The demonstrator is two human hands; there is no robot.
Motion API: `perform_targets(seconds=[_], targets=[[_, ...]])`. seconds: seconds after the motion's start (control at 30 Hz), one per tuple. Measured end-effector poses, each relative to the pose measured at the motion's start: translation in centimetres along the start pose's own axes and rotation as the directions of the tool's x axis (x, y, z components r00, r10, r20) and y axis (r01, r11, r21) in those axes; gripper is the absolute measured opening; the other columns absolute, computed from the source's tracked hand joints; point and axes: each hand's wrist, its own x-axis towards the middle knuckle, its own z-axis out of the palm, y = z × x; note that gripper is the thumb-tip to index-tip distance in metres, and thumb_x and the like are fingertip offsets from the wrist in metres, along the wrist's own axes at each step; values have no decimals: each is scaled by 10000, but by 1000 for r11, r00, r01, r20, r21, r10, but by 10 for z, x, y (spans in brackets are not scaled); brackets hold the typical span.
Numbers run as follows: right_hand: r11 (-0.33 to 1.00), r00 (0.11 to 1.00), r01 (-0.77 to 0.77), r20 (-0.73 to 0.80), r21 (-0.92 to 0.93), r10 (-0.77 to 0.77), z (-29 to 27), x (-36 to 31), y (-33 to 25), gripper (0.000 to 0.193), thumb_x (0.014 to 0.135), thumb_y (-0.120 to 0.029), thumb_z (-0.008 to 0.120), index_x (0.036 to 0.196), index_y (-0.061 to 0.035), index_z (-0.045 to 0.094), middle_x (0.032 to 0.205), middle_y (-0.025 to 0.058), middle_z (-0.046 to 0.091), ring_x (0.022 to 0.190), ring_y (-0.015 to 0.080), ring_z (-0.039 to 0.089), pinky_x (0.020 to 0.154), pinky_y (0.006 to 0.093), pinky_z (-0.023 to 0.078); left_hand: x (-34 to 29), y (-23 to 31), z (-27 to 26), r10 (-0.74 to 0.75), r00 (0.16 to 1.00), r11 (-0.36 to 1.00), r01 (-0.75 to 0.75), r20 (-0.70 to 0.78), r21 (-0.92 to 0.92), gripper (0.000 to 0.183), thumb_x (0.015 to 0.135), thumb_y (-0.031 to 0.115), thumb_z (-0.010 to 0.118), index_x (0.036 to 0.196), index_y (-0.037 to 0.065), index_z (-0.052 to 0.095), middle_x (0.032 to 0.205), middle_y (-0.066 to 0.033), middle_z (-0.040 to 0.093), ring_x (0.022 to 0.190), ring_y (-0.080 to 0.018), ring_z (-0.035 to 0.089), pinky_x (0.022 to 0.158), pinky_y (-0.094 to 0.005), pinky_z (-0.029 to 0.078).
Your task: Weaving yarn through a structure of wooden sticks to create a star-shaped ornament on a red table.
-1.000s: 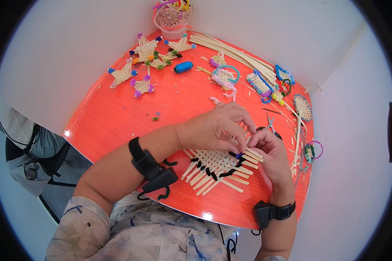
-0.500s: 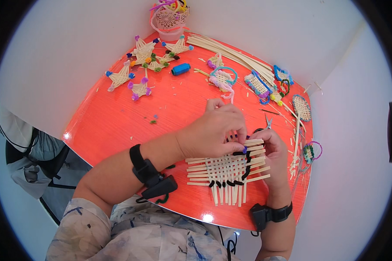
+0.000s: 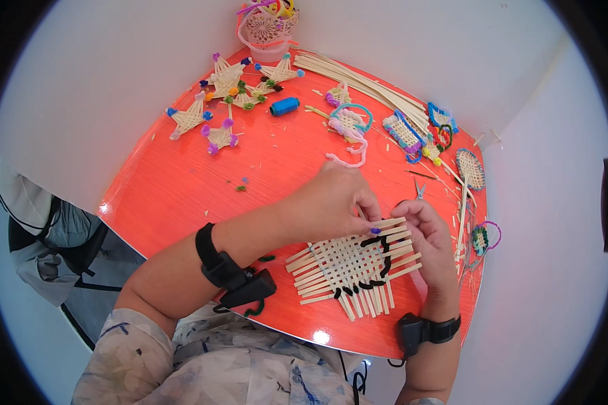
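Note:
A flat woven piece of pale strips [image 3: 348,263], its loose ends sticking out on several sides, is held tilted above the near right of the table. Black fuzzy pipe cleaner [image 3: 386,260] winds along its right and lower edges. My left hand [image 3: 338,201] reaches over the far edge, thumb and fingers pinched there. At the thumb tip shows a small blue-purple bit [image 3: 375,231], too small to make out. My right hand [image 3: 429,236] grips the woven piece's far right corner between thumb and bent fingers, the fingertips partly behind the strips.
Scissors [image 3: 420,190] lie beyond my right hand. Woven stars [image 3: 189,118], a blue thread spool [image 3: 284,106] and long strips [image 3: 358,84] lie farther back. A pink basket [image 3: 270,30] with pipe cleaners stands at the far edge. Small woven pieces [image 3: 471,169] line the right side.
The woven piece has turned slightly, its lower strips swinging to the right. My left hand has shifted a little. The right hand's fingers have straightened somewhat, still at the corner.

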Motion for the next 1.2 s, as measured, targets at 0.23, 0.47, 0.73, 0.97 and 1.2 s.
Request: perform_targets(seconds=[0.23, 0.47, 0.73, 0.97, 1.2], targets=[[967, 983, -99, 129, -236, 132, -9, -2, -14, 100, 918, -19, 561, 999, 22, 603, 883, 25, 622, 877, 112, 583, 830, 258, 464, -1, -2, 1, 88, 996, 984, -83, 24, -156, 98, 728, 167, 784, 791, 111, 733, 756, -13, 672, 815, -197, 598, 776, -357, 456], [872, 985, 166, 41, -460, -166, 2, -2, -15, 71, 891, -1, 569, 958, 22, 582, 849, 48, 591, 821, 141, 552, 787, 278, 450, 2, 10, 3, -18, 978, 988, 48, 207, -144, 112, 749, 141, 766, 836, 77, 740, 769, -52, 671, 799, -216, 606, 732, -350, 484], [946, 987, 118, -66, -303, -144, 1, -5, -16, 105, 903, -8, 562, 1007, 7, 575, 887, 32, 593, 836, 114, 553, 785, 259, 455, -1, 4, 7, -44, 995, 973, 64, 94, -221, 88, 760, 99, 744, 828, 46, 728, 768, -68, 669, 766, -200, 635, 717, -341, 507], [913, 975, 152, -93, -378, -200, 1, -5, -17, 150, 872, -8, 623, 1014, 10, 577, 894, 51, 611, 844, 134, 597, 794, 269, 473, -3, 8, 3, -75, 995, 964, 90, 69, -248, 103, 753, 88, 750, 830, 24, 723, 792, -78, 673, 758, -183, 650, 699, -320, 520], [886, 937, 223, -162, -407, -310, 10, -8, -25, 199, 792, -2, 707, 947, -12, 582, 859, 69, 625, 852, 170, 609, 809, 296, 471, -3, 8, 3, -122, 987, 964, 142, 103, -223, 139, 744, 85, 756, 858, 11, 728, 802, -95, 674, 754, -187, 670, 694, -308, 537]])
